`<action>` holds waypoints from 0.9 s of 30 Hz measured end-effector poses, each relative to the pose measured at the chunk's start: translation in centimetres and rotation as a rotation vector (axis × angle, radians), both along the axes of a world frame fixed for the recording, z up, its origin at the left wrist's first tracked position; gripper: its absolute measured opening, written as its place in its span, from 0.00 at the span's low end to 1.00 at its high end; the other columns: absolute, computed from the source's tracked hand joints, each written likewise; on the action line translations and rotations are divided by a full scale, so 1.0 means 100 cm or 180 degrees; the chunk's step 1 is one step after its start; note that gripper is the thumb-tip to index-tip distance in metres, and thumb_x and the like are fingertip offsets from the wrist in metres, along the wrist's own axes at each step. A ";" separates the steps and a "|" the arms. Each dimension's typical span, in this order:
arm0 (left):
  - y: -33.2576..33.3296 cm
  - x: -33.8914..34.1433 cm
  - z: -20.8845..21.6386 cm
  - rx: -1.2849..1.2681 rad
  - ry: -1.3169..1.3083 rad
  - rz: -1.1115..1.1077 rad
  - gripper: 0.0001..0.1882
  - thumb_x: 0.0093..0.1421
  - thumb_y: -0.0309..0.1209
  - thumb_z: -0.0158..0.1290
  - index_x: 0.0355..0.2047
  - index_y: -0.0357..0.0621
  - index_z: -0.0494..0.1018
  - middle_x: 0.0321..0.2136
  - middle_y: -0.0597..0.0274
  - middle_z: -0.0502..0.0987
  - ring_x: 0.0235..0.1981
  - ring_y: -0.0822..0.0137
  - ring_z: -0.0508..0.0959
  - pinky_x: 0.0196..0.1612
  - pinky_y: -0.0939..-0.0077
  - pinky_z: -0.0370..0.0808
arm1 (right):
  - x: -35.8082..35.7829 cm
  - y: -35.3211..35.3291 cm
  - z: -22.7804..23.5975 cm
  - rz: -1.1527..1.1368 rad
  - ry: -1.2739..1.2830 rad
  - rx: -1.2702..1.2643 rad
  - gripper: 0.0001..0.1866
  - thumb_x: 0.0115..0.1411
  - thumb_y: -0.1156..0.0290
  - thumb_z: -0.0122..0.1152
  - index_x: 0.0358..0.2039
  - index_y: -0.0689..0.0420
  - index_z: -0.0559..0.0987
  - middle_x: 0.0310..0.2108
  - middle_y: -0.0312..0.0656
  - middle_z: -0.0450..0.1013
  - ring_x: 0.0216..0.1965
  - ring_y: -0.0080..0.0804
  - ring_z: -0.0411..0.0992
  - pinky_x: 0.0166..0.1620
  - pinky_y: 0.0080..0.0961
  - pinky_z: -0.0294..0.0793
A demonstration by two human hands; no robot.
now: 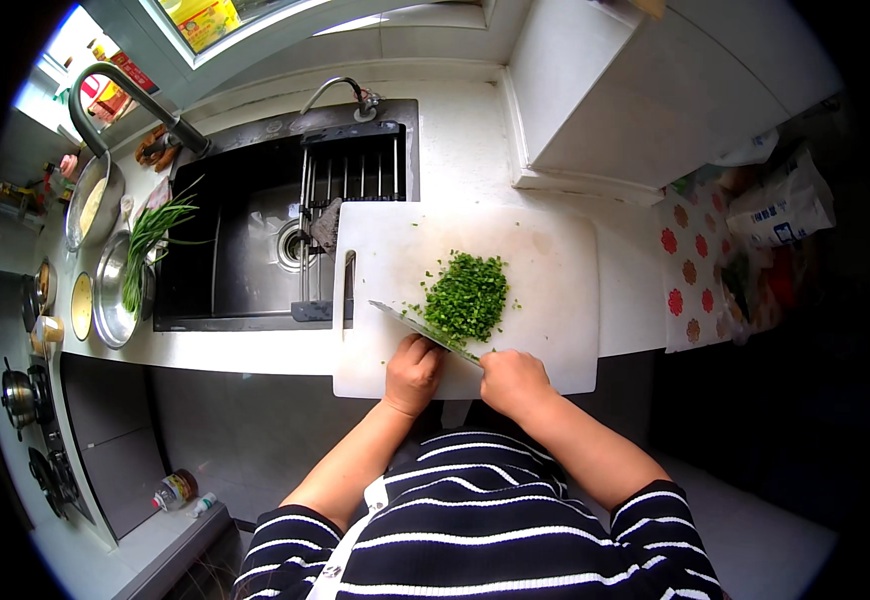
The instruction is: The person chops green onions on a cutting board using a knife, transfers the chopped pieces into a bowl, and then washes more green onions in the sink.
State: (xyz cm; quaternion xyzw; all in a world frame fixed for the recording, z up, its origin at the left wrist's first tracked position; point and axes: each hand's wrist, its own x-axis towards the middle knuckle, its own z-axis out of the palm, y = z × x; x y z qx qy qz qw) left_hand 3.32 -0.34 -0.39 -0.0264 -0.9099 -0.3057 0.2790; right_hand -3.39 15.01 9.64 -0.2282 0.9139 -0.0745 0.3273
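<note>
A white rectangular plastic cutting board [560,300] with a slot-shaped handle hole at its left end lies on the white desk [465,150]; its near edge juts past the desk's front, and its left end overlaps the sink area. On the board's middle sits a loose heap of finely chopped bright green stalks [467,297], with small bits scattered around it.

The right hand [515,382], over the board's near edge, has its fingers closed around the handle end of a long-bladed metal knife [405,320]. The blade slants across the board, its tip toward the handle hole, along the near side of the heap, with green bits clinging to it. The left hand [414,376], also at the board's near edge, is just beside the blade with its fingers bent together; whether they pinch anything I cannot tell.

Left of the board is a dark rectangular sink [167,322], a black-framed rack with metal bars [307,311] across it and a crumpled grey cloth [326,226] beside the board. Farther left, long green stalks [155,235] lie over a round shiny steel bowl [108,290]. Right of the board is a white flower-patterned cloth [690,270].
</note>
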 end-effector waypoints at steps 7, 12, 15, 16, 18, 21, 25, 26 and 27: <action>-0.004 0.003 0.001 -0.0039 -0.0073 -0.0125 0.07 0.45 0.21 0.57 0.26 0.43 0.77 0.30 0.61 0.77 0.36 0.58 0.77 0.34 0.69 0.78 | -0.011 -0.017 -0.022 -0.0107 -0.0002 -0.0245 0.09 0.51 0.71 0.55 0.31 0.57 0.81 0.31 0.53 0.78 0.35 0.54 0.77 0.40 0.45 0.77; -0.005 0.003 0.000 -0.0059 -0.0055 -0.0129 0.07 0.44 0.22 0.57 0.27 0.43 0.77 0.31 0.62 0.77 0.36 0.58 0.77 0.34 0.69 0.78 | -0.002 -0.006 -0.008 -0.0239 0.0132 -0.0413 0.09 0.52 0.72 0.54 0.30 0.57 0.81 0.29 0.56 0.77 0.33 0.56 0.77 0.40 0.46 0.77; -0.003 0.003 0.002 -0.0095 -0.0088 -0.0101 0.07 0.44 0.21 0.58 0.27 0.42 0.76 0.31 0.61 0.77 0.36 0.58 0.77 0.34 0.69 0.78 | 0.009 0.003 -0.003 -0.0148 0.0159 -0.0388 0.10 0.52 0.73 0.53 0.30 0.58 0.81 0.28 0.57 0.77 0.32 0.56 0.77 0.39 0.47 0.77; -0.003 0.002 0.003 -0.0080 -0.0077 -0.0119 0.07 0.44 0.21 0.58 0.26 0.42 0.76 0.31 0.60 0.77 0.35 0.58 0.77 0.34 0.69 0.78 | 0.011 0.006 -0.003 -0.0119 0.0155 -0.0365 0.10 0.52 0.73 0.52 0.31 0.58 0.81 0.27 0.57 0.77 0.31 0.56 0.77 0.39 0.47 0.77; -0.004 0.002 0.003 -0.0054 -0.0062 -0.0148 0.07 0.44 0.21 0.58 0.26 0.42 0.76 0.31 0.60 0.77 0.35 0.57 0.77 0.34 0.69 0.78 | 0.013 0.007 -0.004 -0.0114 0.0158 -0.0347 0.10 0.52 0.73 0.52 0.31 0.59 0.81 0.28 0.57 0.77 0.31 0.56 0.77 0.39 0.47 0.77; -0.004 0.003 0.000 -0.0083 -0.0173 -0.0120 0.07 0.43 0.21 0.58 0.25 0.41 0.76 0.30 0.59 0.76 0.35 0.57 0.77 0.34 0.69 0.78 | 0.013 0.004 -0.004 -0.0136 0.0131 -0.0288 0.11 0.52 0.74 0.52 0.32 0.59 0.81 0.29 0.56 0.78 0.32 0.56 0.78 0.39 0.46 0.77; -0.004 0.002 0.001 -0.0045 -0.0158 -0.0119 0.07 0.42 0.21 0.58 0.25 0.41 0.76 0.30 0.59 0.76 0.35 0.57 0.77 0.34 0.70 0.78 | 0.007 -0.008 0.003 -0.0063 -0.0077 -0.0051 0.11 0.51 0.74 0.52 0.32 0.59 0.82 0.30 0.56 0.78 0.34 0.55 0.78 0.40 0.45 0.78; -0.004 0.002 -0.001 -0.0049 -0.0161 -0.0117 0.07 0.42 0.21 0.57 0.26 0.41 0.76 0.30 0.59 0.76 0.35 0.57 0.77 0.34 0.70 0.78 | 0.005 -0.011 0.003 -0.0051 -0.0139 -0.0001 0.11 0.51 0.74 0.53 0.33 0.60 0.82 0.31 0.56 0.78 0.34 0.55 0.78 0.40 0.45 0.78; -0.005 0.002 -0.001 -0.0052 -0.0158 -0.0124 0.07 0.42 0.21 0.57 0.26 0.41 0.76 0.30 0.59 0.76 0.35 0.57 0.77 0.34 0.70 0.78 | 0.002 -0.014 0.002 -0.0021 -0.0144 0.0041 0.11 0.51 0.74 0.53 0.32 0.60 0.82 0.31 0.55 0.78 0.34 0.54 0.78 0.40 0.45 0.78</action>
